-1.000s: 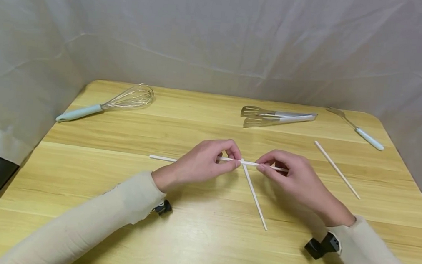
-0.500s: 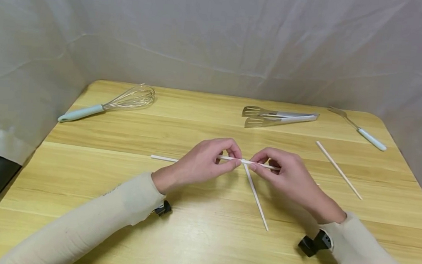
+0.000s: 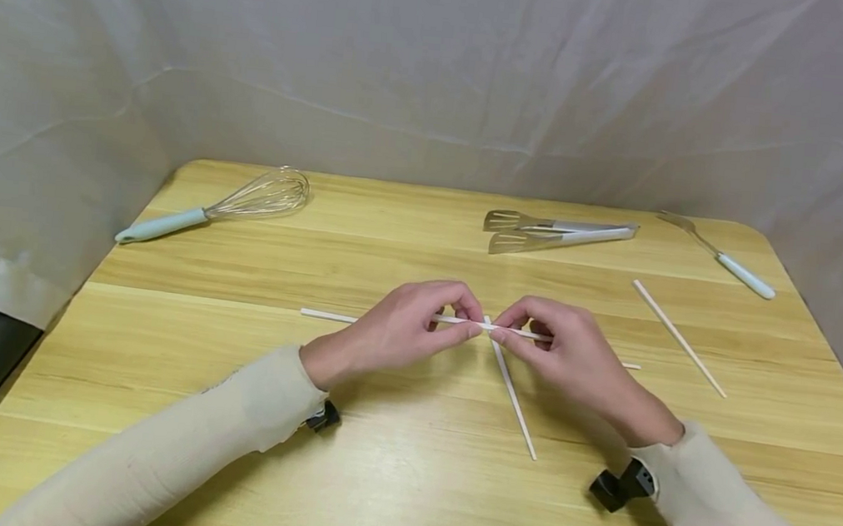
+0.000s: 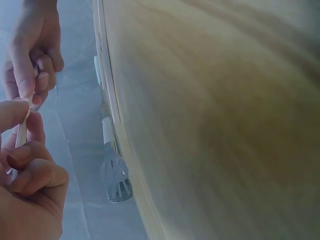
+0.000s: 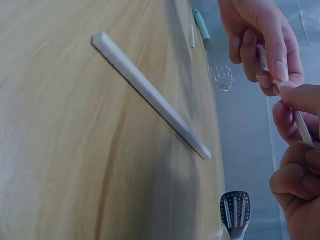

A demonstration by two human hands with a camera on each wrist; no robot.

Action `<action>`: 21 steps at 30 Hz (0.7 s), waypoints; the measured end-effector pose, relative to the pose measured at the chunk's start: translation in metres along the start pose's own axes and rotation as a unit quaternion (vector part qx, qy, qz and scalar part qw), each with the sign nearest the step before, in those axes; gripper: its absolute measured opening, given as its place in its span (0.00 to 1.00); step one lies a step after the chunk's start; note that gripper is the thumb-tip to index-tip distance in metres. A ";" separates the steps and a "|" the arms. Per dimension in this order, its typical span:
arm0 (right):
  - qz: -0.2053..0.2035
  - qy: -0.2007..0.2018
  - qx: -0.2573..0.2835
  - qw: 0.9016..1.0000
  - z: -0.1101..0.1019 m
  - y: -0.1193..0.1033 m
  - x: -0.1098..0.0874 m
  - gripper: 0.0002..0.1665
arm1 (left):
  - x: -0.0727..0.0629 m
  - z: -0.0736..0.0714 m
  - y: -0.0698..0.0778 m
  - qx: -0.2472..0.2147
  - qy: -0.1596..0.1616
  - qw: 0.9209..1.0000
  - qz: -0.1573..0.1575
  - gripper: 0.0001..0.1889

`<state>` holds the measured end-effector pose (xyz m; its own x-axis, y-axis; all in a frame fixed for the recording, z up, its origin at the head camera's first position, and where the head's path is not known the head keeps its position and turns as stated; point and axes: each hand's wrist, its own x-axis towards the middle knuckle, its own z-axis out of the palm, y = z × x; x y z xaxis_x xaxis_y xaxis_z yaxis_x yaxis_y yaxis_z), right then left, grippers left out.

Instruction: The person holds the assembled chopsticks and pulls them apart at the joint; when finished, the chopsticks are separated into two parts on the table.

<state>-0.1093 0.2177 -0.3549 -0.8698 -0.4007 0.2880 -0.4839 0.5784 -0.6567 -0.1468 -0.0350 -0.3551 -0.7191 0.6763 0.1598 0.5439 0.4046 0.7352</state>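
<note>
My left hand [image 3: 405,320] and right hand [image 3: 565,338] meet near the table's middle. Thumb and fingers of each pinch one thin white chopstick [image 3: 486,326], held roughly level with the fingertips close together. Parts of it are hidden inside both hands. In the right wrist view the held chopstick [image 5: 301,125] shows between the fingers, raised over the table. Below the hands, another white chopstick [image 3: 513,396] lies slanting on the wood. One chopstick [image 3: 326,316] sticks out left of my left hand, the rest covered. Past my right wrist a short white chopstick end [image 3: 631,366] shows.
A further chopstick [image 3: 678,337] lies at the right on the wooden table [image 3: 386,494]. Along the back are a whisk [image 3: 254,197] at left, slotted tongs [image 3: 563,234] and a pale-handled fork [image 3: 740,274] at right. Grey cloth [image 3: 438,72] hangs behind.
My right hand has shifted a little left, its fingertips now nearer the left hand's. The held chopstick's right end has moved left with it, and a chopstick end past my right wrist is uncovered.
</note>
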 end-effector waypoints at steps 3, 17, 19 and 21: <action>-0.007 -0.002 0.001 1.000 0.000 0.001 0.000 0.04 | -0.001 0.001 0.001 0.010 0.002 1.000 -0.003 0.04; -0.011 -0.024 0.007 1.000 -0.002 -0.001 0.001 0.04 | -0.005 -0.002 0.001 0.029 0.012 1.000 0.001 0.04; -0.009 -0.027 0.010 1.000 -0.003 -0.002 0.001 0.04 | -0.005 -0.004 0.001 0.029 0.015 0.999 0.002 0.04; -0.011 -0.026 0.015 0.999 -0.003 -0.003 0.002 0.04 | -0.006 -0.005 0.002 0.028 0.017 0.999 0.002 0.03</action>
<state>-0.1096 0.2179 -0.3503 -0.8526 -0.4496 0.2663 -0.4989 0.5486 -0.6710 -0.1437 -0.0415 -0.3514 -0.7308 0.6570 0.1852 0.5688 0.4362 0.6972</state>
